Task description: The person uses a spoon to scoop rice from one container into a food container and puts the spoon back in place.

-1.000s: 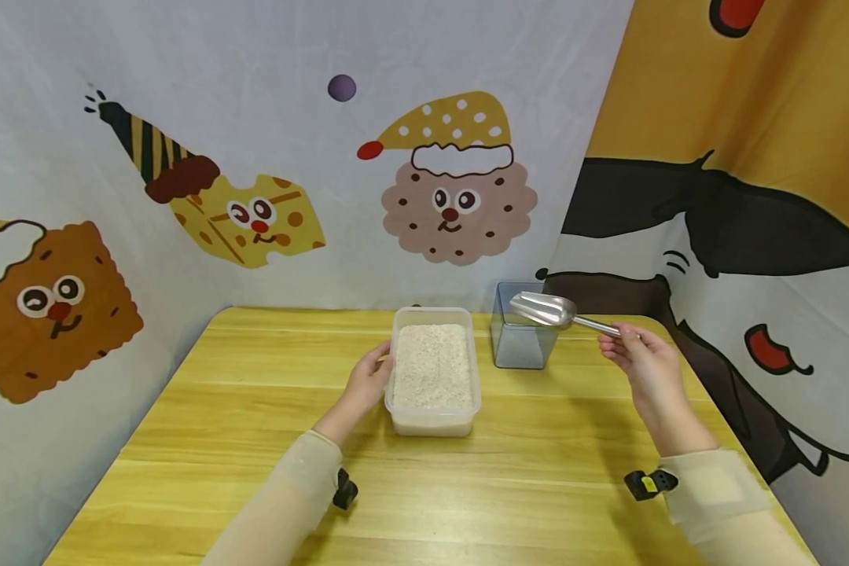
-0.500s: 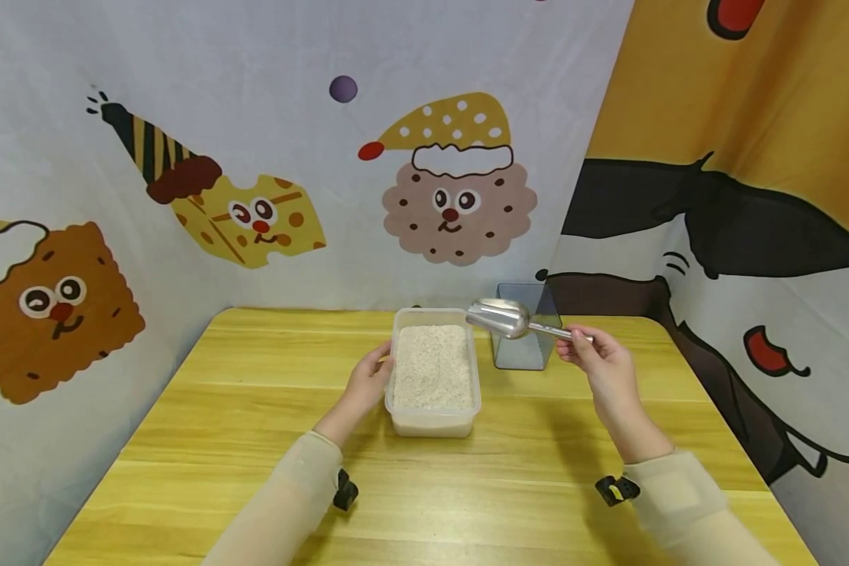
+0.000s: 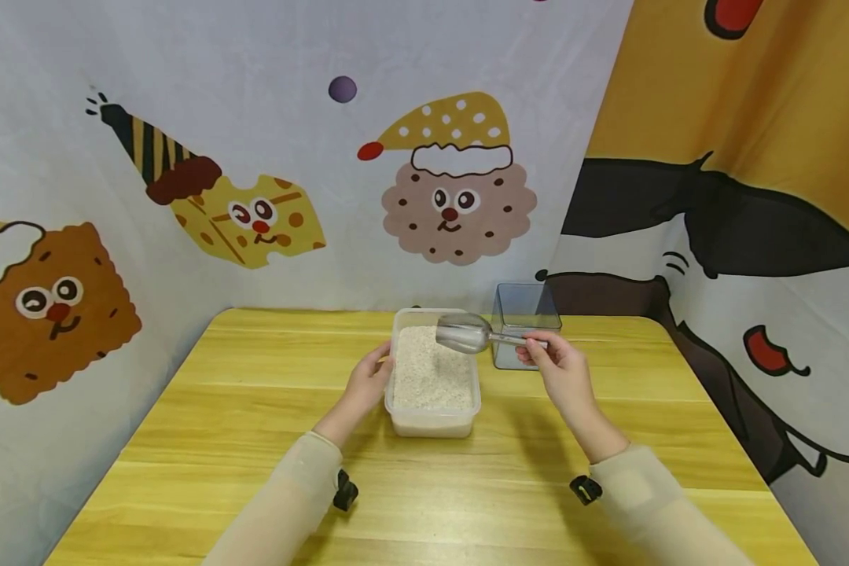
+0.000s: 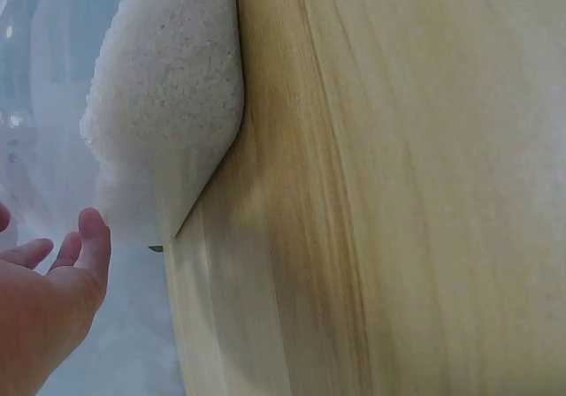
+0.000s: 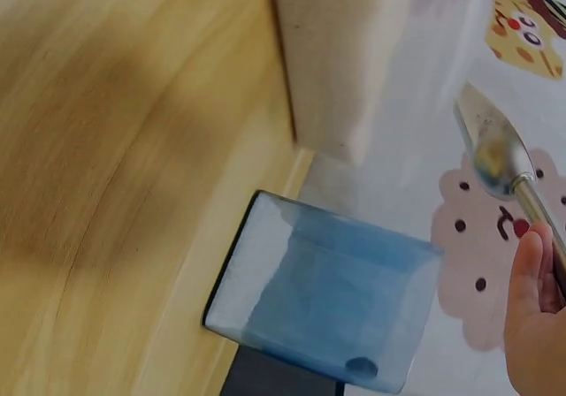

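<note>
A clear plastic tub (image 3: 433, 424) filled with white rice (image 3: 431, 377) stands at the middle back of the table. My left hand (image 3: 365, 383) rests against its left wall, and in the left wrist view the fingers (image 4: 92, 237) lie loosely straight beside the plastic. My right hand (image 3: 562, 373) pinches the handle of a metal scoop (image 3: 463, 333) between thumb and fingers. The scoop's bowl is over the back right part of the tub, pointing left. In the right wrist view the scoop (image 5: 495, 148) is raised above the table, next to the tub's upper edge.
Just right of the tub stands a bluish see-through square bin (image 3: 523, 303), partly behind the right hand and scoop handle; the right wrist view shows the bin (image 5: 327, 290) from the side. A cartoon-printed cloth (image 3: 276, 63) hangs behind the wooden table (image 3: 255, 377).
My right hand has carried the scoop leftward, from over the bluish bin to above the rice tub, and the scoop sits slightly lower. The left hand and tub have stayed in place.
</note>
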The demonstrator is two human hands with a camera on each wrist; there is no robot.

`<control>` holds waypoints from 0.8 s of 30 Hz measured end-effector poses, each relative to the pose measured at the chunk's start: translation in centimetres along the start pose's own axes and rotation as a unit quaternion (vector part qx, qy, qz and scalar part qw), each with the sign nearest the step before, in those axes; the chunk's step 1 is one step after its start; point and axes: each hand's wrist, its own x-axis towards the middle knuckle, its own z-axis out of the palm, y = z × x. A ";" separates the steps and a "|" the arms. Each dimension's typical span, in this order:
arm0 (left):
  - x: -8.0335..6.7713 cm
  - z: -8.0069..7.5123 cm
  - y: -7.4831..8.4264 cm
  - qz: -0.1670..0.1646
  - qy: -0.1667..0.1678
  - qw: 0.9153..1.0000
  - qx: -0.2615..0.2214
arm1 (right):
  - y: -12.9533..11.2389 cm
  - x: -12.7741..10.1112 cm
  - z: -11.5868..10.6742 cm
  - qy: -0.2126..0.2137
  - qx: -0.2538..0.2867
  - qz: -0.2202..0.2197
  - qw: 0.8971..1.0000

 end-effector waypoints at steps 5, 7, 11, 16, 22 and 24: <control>0.2 0.0 -0.1 0.002 -0.001 1.000 0.002 | 0.1 0.0 1.2 -0.014 -0.099 -0.039 0.994; 0.3 0.0 -0.1 0.001 -0.001 1.000 0.001 | 0.2 0.0 1.6 -0.018 -0.139 -0.061 0.988; 0.4 0.1 -0.2 -0.002 -0.001 1.000 -0.004 | 0.4 0.0 2.1 -0.029 -0.228 -0.127 0.965; 0.2 0.0 0.0 0.006 0.000 1.000 -0.003 | 0.6 0.3 2.8 -0.043 -0.305 -0.230 0.923; -0.2 0.0 0.6 0.003 -0.007 1.000 -0.007 | 0.9 0.9 3.6 -0.055 -0.329 -0.360 0.871; 0.1 0.1 0.1 0.005 -0.002 1.000 -0.004 | 1.1 1.0 3.8 -0.062 -0.338 -0.377 0.860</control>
